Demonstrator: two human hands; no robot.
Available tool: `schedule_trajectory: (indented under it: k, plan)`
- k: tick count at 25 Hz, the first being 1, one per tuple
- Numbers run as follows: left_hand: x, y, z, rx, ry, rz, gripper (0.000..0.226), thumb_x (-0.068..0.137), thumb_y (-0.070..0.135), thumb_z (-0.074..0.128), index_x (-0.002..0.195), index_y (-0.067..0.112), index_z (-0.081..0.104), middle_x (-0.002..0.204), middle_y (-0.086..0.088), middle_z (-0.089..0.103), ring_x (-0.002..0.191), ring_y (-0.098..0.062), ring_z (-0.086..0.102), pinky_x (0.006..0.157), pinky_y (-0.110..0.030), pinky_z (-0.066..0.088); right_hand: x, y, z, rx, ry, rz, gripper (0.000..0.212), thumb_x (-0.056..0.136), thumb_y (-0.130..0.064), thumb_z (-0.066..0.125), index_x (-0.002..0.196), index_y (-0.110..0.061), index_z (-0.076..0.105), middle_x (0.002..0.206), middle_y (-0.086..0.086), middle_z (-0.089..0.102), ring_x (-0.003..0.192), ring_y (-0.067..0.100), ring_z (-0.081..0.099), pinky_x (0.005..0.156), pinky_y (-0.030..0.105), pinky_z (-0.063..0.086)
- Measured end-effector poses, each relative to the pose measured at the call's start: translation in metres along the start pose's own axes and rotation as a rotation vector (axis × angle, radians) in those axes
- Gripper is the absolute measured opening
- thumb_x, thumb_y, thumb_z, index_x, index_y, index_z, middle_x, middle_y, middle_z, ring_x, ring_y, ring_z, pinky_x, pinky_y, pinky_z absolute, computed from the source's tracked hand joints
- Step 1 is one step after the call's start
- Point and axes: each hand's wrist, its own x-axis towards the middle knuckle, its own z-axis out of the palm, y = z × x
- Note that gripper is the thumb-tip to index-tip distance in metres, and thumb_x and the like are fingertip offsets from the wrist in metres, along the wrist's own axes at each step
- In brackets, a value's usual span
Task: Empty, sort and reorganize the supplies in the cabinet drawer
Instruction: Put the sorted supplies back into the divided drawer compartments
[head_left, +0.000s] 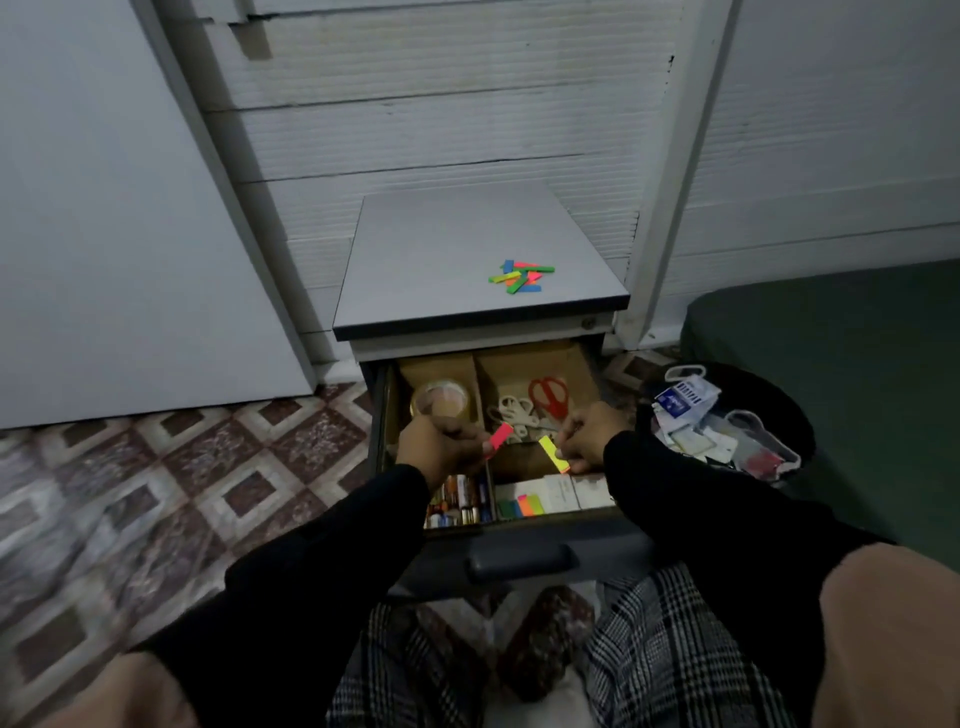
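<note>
The cabinet drawer (519, 525) stands pulled out, split into compartments by cardboard dividers. My left hand (441, 447) pinches a pink sticky flag (500, 435) above the drawer. My right hand (589, 439) pinches a yellow sticky flag (551, 453) with an orange tip. Inside lie a tape roll (441, 402), red scissors (549, 395), white scissors (511, 413), several batteries (457, 501) and a pad of coloured flags (522, 504) beside white note pads (576, 491). A loose pile of coloured flags (521, 275) sits on the cabinet top (441, 260).
A black bin (779, 405) with paper and plastic packets (691, 410) stands right of the cabinet. A green mat (831, 374) lies further right. Patterned tiles (208, 467) cover the floor on the left. My knees in checked trousers are below the drawer handle (519, 564).
</note>
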Motion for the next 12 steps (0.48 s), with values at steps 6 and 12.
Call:
schedule_trajectory:
  k: [6,12]
  plan:
    - [-0.008,-0.041,0.002,-0.081,-0.007,-0.099,0.014,0.079,-0.007,0.066,0.072,0.005,0.066,0.051,0.003,0.066,0.052,-0.01,0.06,0.051,-0.018,0.053,0.017,0.04,0.028,-0.138,-0.068,0.03,0.027,0.082,-0.006,0.064,0.065,-0.021,0.051,0.071,0.002,0.058,0.056,0.011,0.056,0.055,0.023,0.051]
    - [-0.008,-0.056,0.001,-0.142,0.001,-0.123,0.014,0.079,-0.007,0.065,0.073,0.004,0.068,0.064,-0.007,0.067,0.055,-0.015,0.06,0.055,-0.02,0.055,0.03,0.045,0.048,-0.242,-0.051,0.006,0.034,0.085,-0.009,0.061,0.061,-0.023,0.041,0.095,0.016,0.062,0.069,0.018,0.057,0.075,0.032,0.053]
